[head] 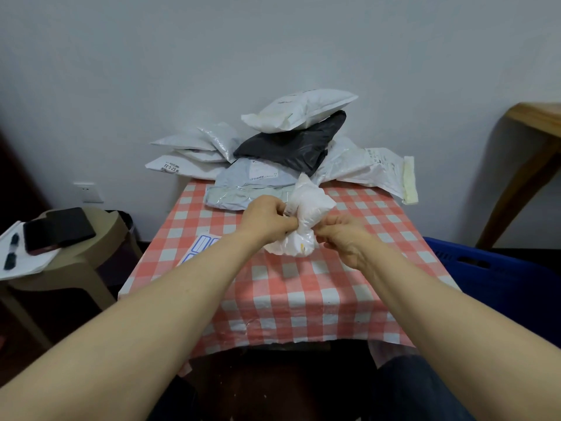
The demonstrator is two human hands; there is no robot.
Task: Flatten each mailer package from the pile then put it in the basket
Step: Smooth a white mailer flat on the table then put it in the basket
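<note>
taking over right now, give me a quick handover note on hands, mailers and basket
Left hand and right hand: both pinch a crumpled white mailer over the checked table.
Pile: many mailers stacked at the table's far edge, by the wall.
Blue basket: low on the right; its inside is out of view.
Done: cannot tell. Left: flatten this mailer, basket it, then the pile.
</note>
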